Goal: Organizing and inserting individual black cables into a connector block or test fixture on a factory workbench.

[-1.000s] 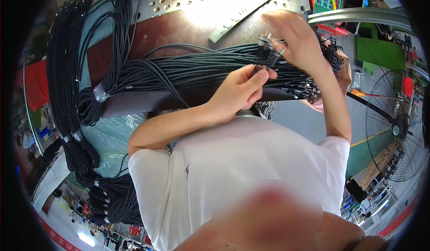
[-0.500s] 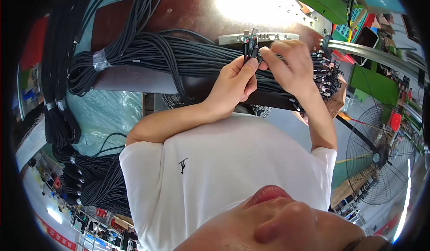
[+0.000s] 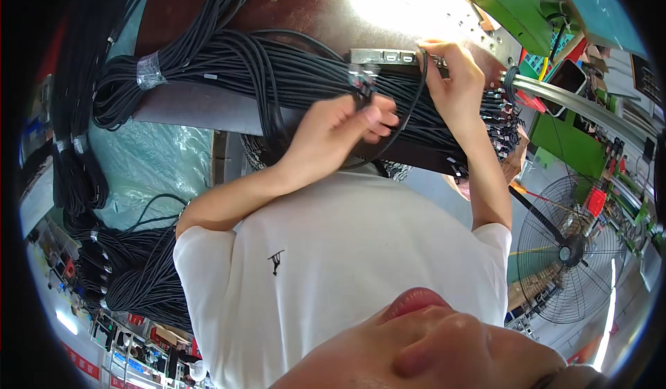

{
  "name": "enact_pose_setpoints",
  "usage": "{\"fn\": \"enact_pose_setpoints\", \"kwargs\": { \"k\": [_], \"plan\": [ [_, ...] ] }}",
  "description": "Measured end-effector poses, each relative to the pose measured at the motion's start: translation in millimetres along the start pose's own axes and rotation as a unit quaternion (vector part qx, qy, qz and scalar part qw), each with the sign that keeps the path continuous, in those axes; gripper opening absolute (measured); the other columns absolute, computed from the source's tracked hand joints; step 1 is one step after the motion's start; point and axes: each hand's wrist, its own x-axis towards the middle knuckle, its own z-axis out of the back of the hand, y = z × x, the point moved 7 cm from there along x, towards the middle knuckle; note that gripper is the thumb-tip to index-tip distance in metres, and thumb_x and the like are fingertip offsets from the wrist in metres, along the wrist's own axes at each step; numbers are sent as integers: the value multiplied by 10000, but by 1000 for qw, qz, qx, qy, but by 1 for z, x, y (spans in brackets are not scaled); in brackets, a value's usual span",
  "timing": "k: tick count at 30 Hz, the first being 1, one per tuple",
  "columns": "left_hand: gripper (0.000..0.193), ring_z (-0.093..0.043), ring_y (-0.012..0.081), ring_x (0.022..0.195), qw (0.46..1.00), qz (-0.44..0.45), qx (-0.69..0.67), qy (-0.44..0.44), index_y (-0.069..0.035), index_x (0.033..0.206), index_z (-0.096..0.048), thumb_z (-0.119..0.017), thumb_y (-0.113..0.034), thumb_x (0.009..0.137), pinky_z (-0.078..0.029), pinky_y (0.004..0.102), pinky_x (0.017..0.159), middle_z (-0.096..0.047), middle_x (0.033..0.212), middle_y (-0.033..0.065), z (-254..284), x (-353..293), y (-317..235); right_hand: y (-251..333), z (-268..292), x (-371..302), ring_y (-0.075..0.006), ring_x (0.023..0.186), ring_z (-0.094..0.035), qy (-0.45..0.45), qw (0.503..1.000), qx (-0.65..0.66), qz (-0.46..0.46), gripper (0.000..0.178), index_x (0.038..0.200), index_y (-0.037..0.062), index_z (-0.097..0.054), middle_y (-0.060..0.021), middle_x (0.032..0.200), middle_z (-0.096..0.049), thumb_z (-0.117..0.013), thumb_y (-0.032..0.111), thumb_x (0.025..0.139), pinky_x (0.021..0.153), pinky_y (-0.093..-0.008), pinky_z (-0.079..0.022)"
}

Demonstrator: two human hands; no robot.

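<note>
My left hand (image 3: pixel 331 131) is closed around several black cables whose plug ends (image 3: pixel 363 82) stick up past the fingers, smeared by motion. Farther right, my right hand (image 3: pixel 454 87) pinches the end of one black cable (image 3: pixel 411 111) at a metal bar with rectangular slots (image 3: pixel 390 56). Fingers hide that cable's plug, so I cannot tell whether it sits in a slot. From there the cable loops down toward my left hand. Under both hands lies a thick bundle of black cables (image 3: pixel 229 59), wrapped with clear tape (image 3: pixel 149 70) at its left end.
The bundle's many plug ends (image 3: pixel 501 122) fan out at the right of the brown bench (image 3: pixel 305 7). A metal rail (image 3: pixel 583 97) runs beyond them. More black cables (image 3: pixel 76 174) hang at the left, beside greenish plastic sheeting (image 3: pixel 156 174). A floor fan (image 3: pixel 569 250) stands at the right.
My hands have moved apart. The right one has carried a cable end up to the slotted bar; the left has shifted left and down with the other cables.
</note>
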Motion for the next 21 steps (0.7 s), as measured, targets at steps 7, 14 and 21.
{"fn": "enact_pose_setpoints", "kwargs": {
  "k": [7,14,21],
  "plan": [
    [309,-273,17,507,984,44,-169,-19,-27,1096,-561,-401,-286,1043,-227,198,466,-357,589,-56,-7,12,-7,-6,-28,4,-266,718,-665,142,946,260,-134,140,869,52,-585,-60,945,-686,-662,-23,780,626,-337,-513],
    [277,-325,37,532,963,68,-260,13,-34,1053,-562,-397,-255,1040,-274,202,493,-417,616,-29,-12,17,4,2,-26,-1,-265,830,-668,102,981,150,-69,167,897,22,-575,-84,952,-689,-625,-85,780,698,-311,-514],
    [294,-433,86,566,972,68,-219,50,-10,1055,-598,-442,-258,1026,-360,240,523,-503,654,13,-23,17,1,43,18,4,-235,899,-612,-35,976,25,211,262,927,83,-631,-49,962,-617,-668,113,670,792,-367,-462]
  ]
}}
